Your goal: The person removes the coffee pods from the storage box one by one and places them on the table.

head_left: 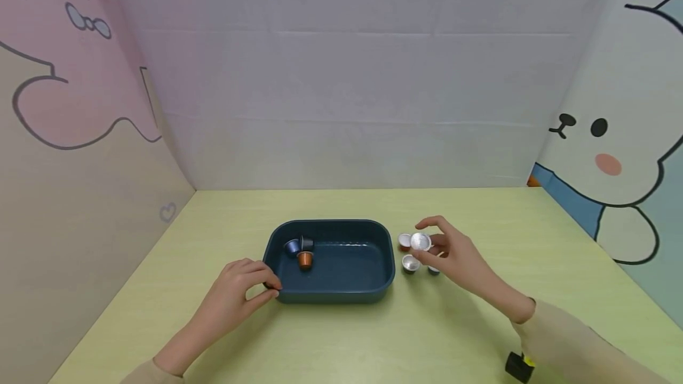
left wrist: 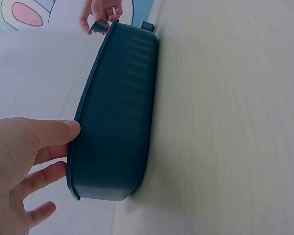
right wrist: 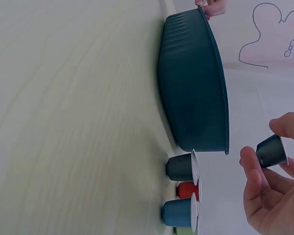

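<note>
A dark teal rectangular bin [head_left: 341,297] stands on the table. Its near left corner rim is pinched between the thumb and fingers of my left hand [head_left: 240,286]. Blue [head_left: 291,247], black [head_left: 306,244] and orange [head_left: 305,260] coffee capsules lie in its left part. My right hand [head_left: 450,253] pinches a dark coffee capsule [right wrist: 271,151], raised off the table right of the bin, silver lid showing in the head view. Below that hand, several capsules rest lid up: a dark one [right wrist: 180,167], a red one [right wrist: 187,191], a blue one [right wrist: 178,212] and a green one [right wrist: 186,230], partly hidden.
A small black object with a yellow part [head_left: 520,366] shows by the right sleeve at the table's near side. Pale cloth walls with cartoon figures enclose the light yellow table [head_left: 341,342] at the back and both sides.
</note>
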Motion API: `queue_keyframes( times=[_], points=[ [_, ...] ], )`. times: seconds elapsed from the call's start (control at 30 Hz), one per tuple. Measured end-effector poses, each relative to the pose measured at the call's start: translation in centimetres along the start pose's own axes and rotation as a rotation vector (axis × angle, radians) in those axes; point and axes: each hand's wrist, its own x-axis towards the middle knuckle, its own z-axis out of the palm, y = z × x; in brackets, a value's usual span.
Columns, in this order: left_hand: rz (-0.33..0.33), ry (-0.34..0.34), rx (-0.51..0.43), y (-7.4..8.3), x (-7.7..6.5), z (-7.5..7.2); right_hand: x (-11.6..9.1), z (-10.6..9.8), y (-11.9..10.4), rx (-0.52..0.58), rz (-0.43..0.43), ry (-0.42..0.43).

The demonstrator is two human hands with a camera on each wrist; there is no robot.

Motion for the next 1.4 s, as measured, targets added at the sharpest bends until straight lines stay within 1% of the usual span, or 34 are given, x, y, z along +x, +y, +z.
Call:
queue_keyframes(
  times=[0.1, 0.27, 0.5, 0.77, 0.97, 1.13, 1.4],
  points=[
    [0.000, 0.002, 0.002, 0.0, 0.0, 0.0, -0.3, -0.2, 0.2, -0.016, -0.001, 0.013],
    [0.001, 0.000, 0.001, -0.1, 0.0, 0.1, -0.6, -0.7, 0.7, -0.042, 0.024, 0.019],
    [-0.004, -0.002, 0.000, -0.1, 0.0, 0.1, -0.9, -1.8, 1.4, -0.085, -0.011, 0.037],
    [0.005, 0.004, -0.012, 0.0, 0.1, 0.0, -0.2, -3.9, 2.3, -0.162, 0.011, -0.040],
    [0.013, 0.008, -0.022, 0.1, 0.1, -0.1, 0.6, -5.3, 3.2, -0.199, 0.019, -0.091],
    [0.019, 0.012, -0.024, 0.0, 0.1, 0.0, 1.2, -6.3, 3.8, -0.203, 0.064, -0.115],
    [0.019, 0.015, -0.028, -0.1, 0.1, 0.1, 2.1, -7.3, 5.4, -0.194, 0.086, -0.169]
  ],
)
